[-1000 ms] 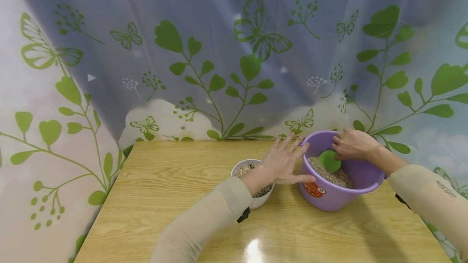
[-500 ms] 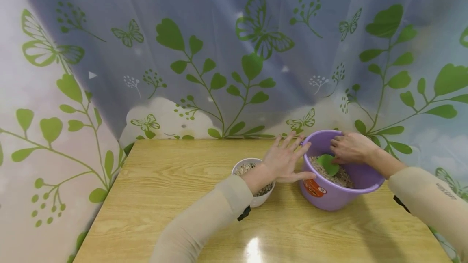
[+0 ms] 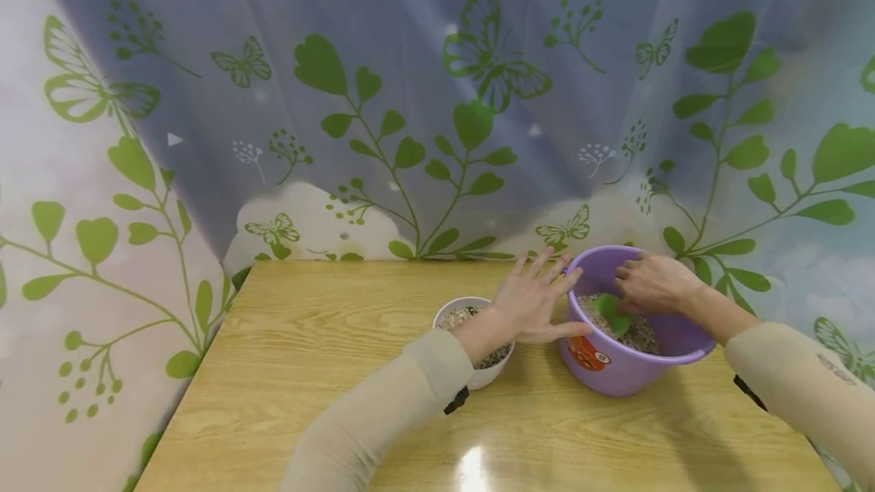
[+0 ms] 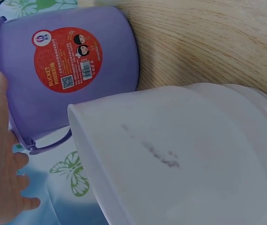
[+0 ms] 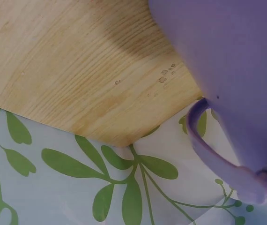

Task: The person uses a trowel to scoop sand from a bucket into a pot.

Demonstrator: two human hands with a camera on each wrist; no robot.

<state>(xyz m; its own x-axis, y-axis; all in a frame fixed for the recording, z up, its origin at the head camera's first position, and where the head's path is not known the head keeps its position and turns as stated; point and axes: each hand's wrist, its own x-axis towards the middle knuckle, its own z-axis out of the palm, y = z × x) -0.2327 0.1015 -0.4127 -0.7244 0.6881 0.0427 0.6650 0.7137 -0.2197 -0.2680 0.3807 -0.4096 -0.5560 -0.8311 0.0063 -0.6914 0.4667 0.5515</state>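
Note:
In the head view my right hand (image 3: 656, 283) is down inside the purple bucket (image 3: 632, 374), its fingers curled around the grip of a green scoop (image 3: 611, 315). The scoop's grip is hidden by the hand, and its head is partly sunk in pale, coarse grit (image 3: 642, 338) at the bottom. My left hand (image 3: 528, 302) has its fingers spread and straight, with the thumb touching the bucket's rim. Beneath that wrist stands a white pot (image 3: 484, 378) with mixed gravel (image 3: 456, 316) in it. The right wrist view shows only the bucket's outer wall and handle (image 5: 218, 164), no hand.
The wooden table (image 3: 328, 325) carries both containers. A patterned curtain (image 3: 383, 135) hangs along its back edge, close behind the bucket. A few small crumbs (image 5: 163, 78) lie on the table by the bucket. The bucket has a red label (image 4: 70, 61).
The green scoop has turned and gone deeper into the grit, so less of its head shows. My right hand has shifted slightly left and down with it. The left hand stays put.

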